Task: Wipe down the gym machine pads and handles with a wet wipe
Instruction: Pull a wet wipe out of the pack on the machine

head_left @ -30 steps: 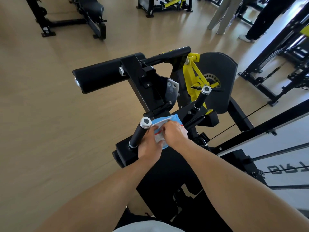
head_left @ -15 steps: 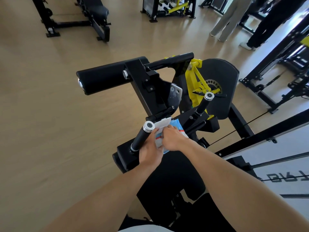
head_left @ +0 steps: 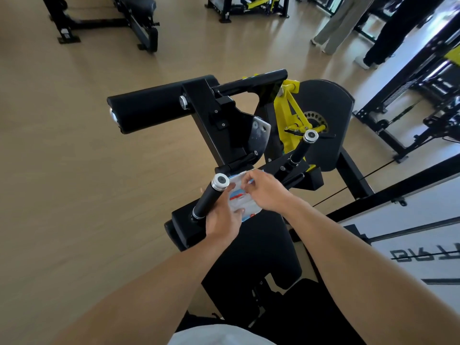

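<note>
Left hand (head_left: 222,221) holds wipe pack (head_left: 240,197) (blue-white); right hand (head_left: 265,190) pinches top.

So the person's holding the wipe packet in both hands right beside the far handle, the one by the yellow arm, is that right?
Not quite. The head view shows the wipe packet held by the left hand and right hand beside the near handle. The far handle, by the yellow arm, stands untouched.

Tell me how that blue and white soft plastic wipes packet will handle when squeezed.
The blue and white soft plastic wipes packet looks floppy: it bends in the left hand. Probably light, since one hand carries it. The film may be slippery, so the right hand pinching its top should grip firmly.
</note>
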A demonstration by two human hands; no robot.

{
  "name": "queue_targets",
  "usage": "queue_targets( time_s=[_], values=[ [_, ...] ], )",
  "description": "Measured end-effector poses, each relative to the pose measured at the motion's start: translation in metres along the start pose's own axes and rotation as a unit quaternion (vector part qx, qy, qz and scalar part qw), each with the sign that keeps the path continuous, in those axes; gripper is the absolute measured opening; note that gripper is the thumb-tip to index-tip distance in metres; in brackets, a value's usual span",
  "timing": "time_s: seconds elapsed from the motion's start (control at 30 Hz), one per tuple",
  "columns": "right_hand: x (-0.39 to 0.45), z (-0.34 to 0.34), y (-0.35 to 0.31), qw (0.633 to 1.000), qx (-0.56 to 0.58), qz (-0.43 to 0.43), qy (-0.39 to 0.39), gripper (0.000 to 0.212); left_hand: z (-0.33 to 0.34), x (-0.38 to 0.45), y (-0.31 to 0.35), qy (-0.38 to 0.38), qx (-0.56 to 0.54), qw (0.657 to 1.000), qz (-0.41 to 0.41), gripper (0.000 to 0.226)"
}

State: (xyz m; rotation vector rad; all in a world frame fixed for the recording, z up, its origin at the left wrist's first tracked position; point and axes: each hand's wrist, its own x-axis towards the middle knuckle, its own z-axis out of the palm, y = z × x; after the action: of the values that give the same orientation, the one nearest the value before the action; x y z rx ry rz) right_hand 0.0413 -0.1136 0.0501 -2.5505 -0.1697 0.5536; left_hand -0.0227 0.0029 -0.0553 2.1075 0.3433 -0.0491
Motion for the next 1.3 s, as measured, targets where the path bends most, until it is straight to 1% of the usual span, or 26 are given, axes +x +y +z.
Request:
queue_targets(
  time_s=[0.03, 0.07, 0.13, 0.17, 0.2, 0.23, 0.27, 0.3, 0.37, 0.4, 0.43, 0.47, 0.5, 0.53, 0.57, 0.63, 0.73, 0.8, 0.93, 1.07, 1.13, 1.3],
  values=[
    [0.001, 0.001, 0.002, 1.0, -0.008, -0.005, 0.029, 0.013, 0.0, -0.001, 0.0, 0.001, -0.008, 1.0, 0.005, 0.076],
    [0.001, 0.002, 0.005, 0.999, -0.016, -0.005, 0.042, 0.017, -0.001, -0.003, 0.002, 0.004, -0.014, 1.0, 0.01, 0.076],
    [0.0, 0.007, 0.008, 0.999, -0.018, 0.005, 0.03, 0.025, -0.001, -0.004, 0.002, 0.012, -0.017, 1.0, 0.015, 0.073],
    [0.0, 0.008, 0.009, 0.999, 0.025, 0.026, 0.023, 0.028, -0.001, -0.004, 0.002, 0.012, -0.016, 1.0, 0.018, 0.071],
    [-0.001, 0.009, 0.009, 0.992, 0.112, 0.06, 0.019, 0.03, 0.0, -0.003, 0.001, 0.012, -0.016, 1.0, 0.017, 0.067],
    [-0.002, 0.01, 0.009, 0.972, 0.213, 0.095, 0.013, 0.028, 0.0, -0.003, 0.002, 0.013, -0.027, 0.999, 0.014, 0.061],
    [-0.004, 0.01, 0.008, 0.944, 0.308, 0.122, -0.003, 0.024, -0.001, -0.003, 0.004, 0.014, -0.035, 0.999, 0.01, 0.055],
    [-0.005, 0.01, 0.007, 0.922, 0.364, 0.128, -0.028, 0.02, -0.002, -0.003, 0.005, 0.018, -0.035, 0.999, 0.017, 0.049],
    [-0.007, 0.01, 0.006, 0.91, 0.395, 0.11, -0.064, 0.017, -0.002, -0.002, 0.006, 0.028, -0.016, 0.998, 0.047, 0.036],
    [-0.007, 0.012, 0.006, 0.91, 0.397, 0.105, -0.059, 0.019, -0.003, -0.003, 0.007, 0.031, -0.007, 0.998, 0.054, 0.031],
    [-0.007, 0.013, 0.007, 0.918, 0.379, 0.107, -0.034, 0.02, -0.004, -0.003, 0.007, 0.031, -0.006, 0.998, 0.052, 0.028],
    [-0.005, 0.014, 0.009, 0.935, 0.336, 0.114, 0.01, 0.019, -0.005, -0.004, 0.008, 0.025, -0.013, 0.999, 0.037, 0.028],
    [-0.003, 0.015, 0.013, 0.954, 0.269, 0.117, 0.059, 0.017, -0.007, -0.005, 0.009, 0.015, -0.024, 0.999, 0.019, 0.032],
    [-0.002, 0.015, 0.017, 0.969, 0.203, 0.113, 0.088, 0.014, -0.008, -0.006, 0.01, 0.007, -0.029, 1.0, 0.008, 0.035],
    [-0.002, 0.016, 0.02, 0.977, 0.162, 0.105, 0.09, 0.01, -0.01, -0.007, 0.011, 0.006, -0.027, 1.0, 0.011, 0.036],
    [-0.003, 0.019, 0.021, 0.987, 0.122, 0.087, 0.059, 0.004, -0.011, -0.009, 0.011, 0.011, -0.022, 0.999, 0.031, 0.033],
    [-0.001, 0.024, 0.016, 0.993, 0.079, 0.067, 0.052, 0.01, -0.014, -0.01, 0.015, 0.01, -0.01, 0.999, 0.03, 0.034],
    [0.002, 0.025, 0.012, 0.995, 0.049, 0.067, 0.048, 0.01, -0.015, -0.011, 0.016, 0.01, 0.002, 0.999, 0.032, 0.034],
    [0.006, 0.024, 0.008, 0.999, -0.026, 0.046, 0.015, 0.012, -0.018, -0.012, 0.018, 0.003, -0.007, 1.0, 0.023, 0.037],
    [0.011, 0.015, 0.009, 0.997, -0.028, 0.06, -0.026, 0.019, -0.017, -0.012, 0.019, 0.008, -0.022, 1.0, 0.017, 0.037],
    [0.013, 0.01, 0.013, 0.998, -0.036, 0.045, -0.03, 0.023, -0.015, -0.012, 0.017, 0.014, -0.027, 0.999, 0.019, 0.036],
    [0.012, 0.016, 0.021, 0.999, -0.04, 0.012, -0.008, 0.014, -0.012, -0.011, 0.014, 0.026, -0.012, 0.999, 0.029, 0.035]
  ],
)
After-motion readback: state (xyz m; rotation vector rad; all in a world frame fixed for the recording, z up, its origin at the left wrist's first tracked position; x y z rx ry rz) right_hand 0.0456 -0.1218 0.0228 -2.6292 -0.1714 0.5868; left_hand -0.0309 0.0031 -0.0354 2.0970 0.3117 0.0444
